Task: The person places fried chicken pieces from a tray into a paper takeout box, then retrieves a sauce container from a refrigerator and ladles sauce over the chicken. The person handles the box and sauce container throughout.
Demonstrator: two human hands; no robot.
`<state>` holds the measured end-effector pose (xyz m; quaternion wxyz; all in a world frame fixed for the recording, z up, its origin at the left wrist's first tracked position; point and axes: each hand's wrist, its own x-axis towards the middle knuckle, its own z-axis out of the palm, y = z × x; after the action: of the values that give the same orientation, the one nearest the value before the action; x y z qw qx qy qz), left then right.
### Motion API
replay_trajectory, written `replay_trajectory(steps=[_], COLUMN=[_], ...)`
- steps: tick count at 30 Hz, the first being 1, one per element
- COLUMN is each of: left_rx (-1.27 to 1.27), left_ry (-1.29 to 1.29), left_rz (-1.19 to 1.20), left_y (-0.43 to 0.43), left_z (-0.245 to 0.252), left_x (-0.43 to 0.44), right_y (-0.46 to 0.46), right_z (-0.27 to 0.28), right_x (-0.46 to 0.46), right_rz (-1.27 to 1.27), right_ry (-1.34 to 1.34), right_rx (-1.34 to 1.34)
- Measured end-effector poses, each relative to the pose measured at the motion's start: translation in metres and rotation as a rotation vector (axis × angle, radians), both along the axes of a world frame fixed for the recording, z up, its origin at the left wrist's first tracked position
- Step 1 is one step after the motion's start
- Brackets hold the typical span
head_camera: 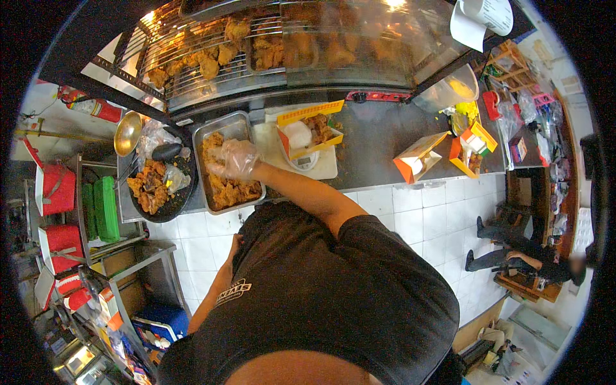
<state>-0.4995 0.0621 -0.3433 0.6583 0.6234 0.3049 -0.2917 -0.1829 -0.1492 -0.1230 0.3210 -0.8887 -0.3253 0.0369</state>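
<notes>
My right hand [237, 158], in a clear plastic glove, reaches into a metal tray [263, 188] of fried chicken pieces [231, 193]. Its fingers are among the pieces; whether they grip one is not clear. My left hand [237, 242] is at my side by the dark shirt, mostly hidden. Right of the tray, an open yellow and orange box [311, 106] sits on a digital kitchen scale [304, 162], holding a white wrapped lump [297, 134] and fried chicken [319, 129]. A black pan [185, 199] left of the tray holds more chicken and plastic bags.
A heated display cabinet [288, 91] with chicken stands behind the counter [368, 144]. Two more boxes, one standing open [417, 159] and one with food [471, 150], are farther right, near a clear plastic container [452, 89]. A seated person [522, 260] is beyond the counter at right.
</notes>
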Motion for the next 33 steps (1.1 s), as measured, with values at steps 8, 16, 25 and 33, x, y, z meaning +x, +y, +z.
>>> replay_trajectory(steps=[8,16,25,33], left_rx=[-0.005,0.638,0.885,0.802], left_ry=[0.077,-0.857,-0.628,-0.718], left_rz=[-0.450,-0.314,-0.630,-0.591], left_y=[-0.034,-0.168,-0.225,-0.263], left_z=[0.205,0.242,0.157,0.207], left_x=[0.057,0.241,0.321,0.331], right_y=[-0.130,-0.226,-0.247,-0.342], right_z=[0.039,0.020,0.028,0.069], right_x=[-0.046,-0.033,-0.031,-0.093], right_rz=[-0.161,-0.676,-0.752,-1.187], right_ry=[0.073,-0.472,-0.130,-0.614], right_rx=[0.196,-0.317,-0.096,0.253])
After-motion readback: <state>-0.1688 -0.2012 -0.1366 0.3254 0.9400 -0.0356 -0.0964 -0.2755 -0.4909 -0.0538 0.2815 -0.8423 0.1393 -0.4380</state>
